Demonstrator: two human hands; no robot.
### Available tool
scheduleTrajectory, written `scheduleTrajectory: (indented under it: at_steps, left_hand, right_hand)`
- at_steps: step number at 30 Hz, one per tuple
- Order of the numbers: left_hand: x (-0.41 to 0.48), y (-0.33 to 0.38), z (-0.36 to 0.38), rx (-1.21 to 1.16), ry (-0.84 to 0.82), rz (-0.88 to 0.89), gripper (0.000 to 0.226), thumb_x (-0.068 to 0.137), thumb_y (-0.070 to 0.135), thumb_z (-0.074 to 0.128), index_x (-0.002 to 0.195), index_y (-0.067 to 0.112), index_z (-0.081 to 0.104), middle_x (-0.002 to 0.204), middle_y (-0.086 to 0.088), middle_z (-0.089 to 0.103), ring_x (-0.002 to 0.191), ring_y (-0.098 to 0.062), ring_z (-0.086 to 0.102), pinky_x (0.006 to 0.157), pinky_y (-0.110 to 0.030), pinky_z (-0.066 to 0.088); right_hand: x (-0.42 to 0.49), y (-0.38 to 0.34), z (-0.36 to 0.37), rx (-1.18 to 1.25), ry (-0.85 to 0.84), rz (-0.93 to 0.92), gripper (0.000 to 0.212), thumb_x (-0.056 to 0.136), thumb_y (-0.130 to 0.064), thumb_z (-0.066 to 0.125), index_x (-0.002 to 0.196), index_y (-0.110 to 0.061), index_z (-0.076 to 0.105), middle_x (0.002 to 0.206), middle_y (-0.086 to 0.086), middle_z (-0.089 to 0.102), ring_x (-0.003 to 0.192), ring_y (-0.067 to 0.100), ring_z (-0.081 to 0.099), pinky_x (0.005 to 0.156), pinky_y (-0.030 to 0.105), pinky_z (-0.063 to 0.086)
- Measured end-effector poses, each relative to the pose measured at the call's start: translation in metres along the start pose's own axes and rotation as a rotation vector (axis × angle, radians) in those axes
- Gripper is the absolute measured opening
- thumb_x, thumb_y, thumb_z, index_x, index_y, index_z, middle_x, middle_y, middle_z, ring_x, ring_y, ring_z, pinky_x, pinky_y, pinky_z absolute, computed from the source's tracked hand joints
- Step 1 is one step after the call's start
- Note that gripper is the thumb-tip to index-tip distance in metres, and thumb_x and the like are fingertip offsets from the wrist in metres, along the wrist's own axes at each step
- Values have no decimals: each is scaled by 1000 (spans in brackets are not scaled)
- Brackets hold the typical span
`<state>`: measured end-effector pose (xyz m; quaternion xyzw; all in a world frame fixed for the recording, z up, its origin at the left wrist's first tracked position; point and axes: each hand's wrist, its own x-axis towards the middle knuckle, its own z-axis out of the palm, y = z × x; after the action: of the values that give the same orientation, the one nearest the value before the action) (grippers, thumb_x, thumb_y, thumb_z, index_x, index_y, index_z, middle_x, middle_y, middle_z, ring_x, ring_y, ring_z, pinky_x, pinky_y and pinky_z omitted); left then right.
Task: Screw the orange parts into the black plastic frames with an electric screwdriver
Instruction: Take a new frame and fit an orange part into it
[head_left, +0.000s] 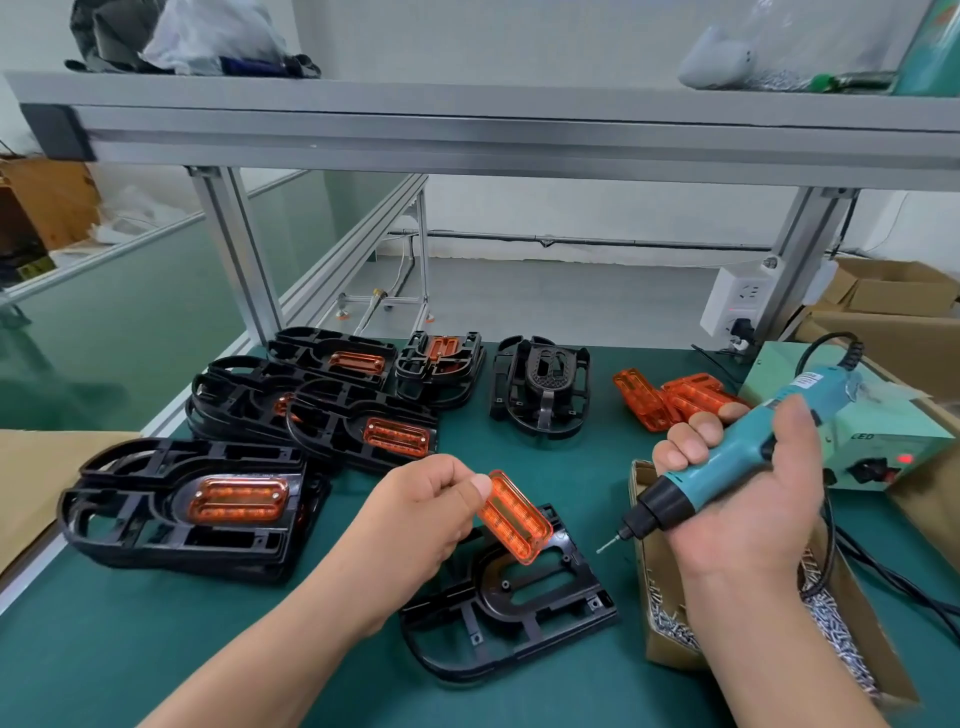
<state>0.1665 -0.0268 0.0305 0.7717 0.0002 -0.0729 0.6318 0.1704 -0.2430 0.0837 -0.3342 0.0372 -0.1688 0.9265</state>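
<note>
Pinching an orange part (514, 519) by its upper short end between the thumb and curled fingers of the left hand (431, 512), just below the middle of the frame; tilted, with the lower end hanging just over the oval recess of a bare black frame (519, 613) lying flat on the green surface (208, 649). Gripping a teal electric screwdriver (727, 462) in the right hand (748, 499), right of centre, fingers wrapped round the barrel, bit slanting down and left toward the frame but apart from it. Probably light, stiff, thin see-through plastic, smooth and likely a little slippery, easy to scratch or crack under too hard a drive. Best held by the long edges once seated, leaving both ends free for the screws, to judge by the finished pieces. Under the right wrist, at lower right, a cardboard box (670, 654) of small screws (831, 623). Above centre right, a heap of loose orange parts (670, 397). Across the left, several finished frames (130, 509) with orange parts already fitted. At the right edge, a pale green power box (852, 436) with a red light on.
</note>
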Motion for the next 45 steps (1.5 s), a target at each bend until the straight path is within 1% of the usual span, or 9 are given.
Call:
scheduleTrajectory:
  at_steps: [7,12,18,22,26,31,37,42,45]
  left_hand:
    - [0,-1,0,52,-15,-23,15,99,32,60,94,18,63,60,7,52,47,-9,34,42,-20,28]
    - [-5,-4,2,371,16,54,16,99,40,59,89,27,60,60,10,61,49,-6,44,49,-24,39]
    - [-14,4,-4,612,-18,42,25,95,46,60,81,26,64,51,12,53,42,-6,40,42,-19,31]
    - [-11,8,-10,521,-24,31,22,93,38,64,81,19,66,52,8,48,45,-8,34,45,-25,31]
    - [-7,9,-8,240,-2,8,33,82,49,67,83,16,69,56,10,45,50,-12,31,46,-24,27]
    - [-12,0,9,359,0,30,32,81,60,60,86,29,68,55,12,50,47,-7,38,48,-25,34]
    - [-15,-1,13,434,24,16,22,93,53,61,87,32,66,53,12,50,44,-5,38,45,-23,32]
    - [-22,5,18,806,88,50,32,93,58,54,79,30,61,59,15,59,50,-8,49,50,-25,36]
    - [-24,8,18,1024,119,96,40,94,60,49,76,26,59,65,7,64,58,-8,57,53,-23,43]
  right_hand:
    - [10,3,-11,17,14,19,43,113,-47,33,82,-21,45,61,-10,49,55,4,46,58,17,40]
    - [23,8,-30,29,-3,49,40,109,-52,43,85,-20,50,70,-5,49,62,10,47,62,23,42]
    - [37,16,-43,75,-24,19,39,106,-52,52,88,-18,54,75,0,46,62,14,43,58,26,39]
    - [39,18,-47,83,-35,20,38,104,-52,55,88,-17,55,75,1,47,62,15,43,57,26,41]
    - [40,18,-47,91,-39,26,37,103,-51,57,87,-18,55,75,1,47,62,15,43,57,26,41]
    - [39,20,-47,80,-46,29,37,104,-51,55,88,-18,55,75,1,46,61,15,44,57,26,40]
    - [38,20,-47,86,-58,32,37,103,-51,55,88,-18,55,75,1,46,61,15,44,57,26,40]
    - [39,21,-48,89,-66,30,36,103,-51,56,88,-18,56,75,1,47,61,15,44,57,26,40]
    - [40,21,-49,85,-69,28,37,102,-51,57,88,-18,56,75,1,48,61,15,44,57,26,41]
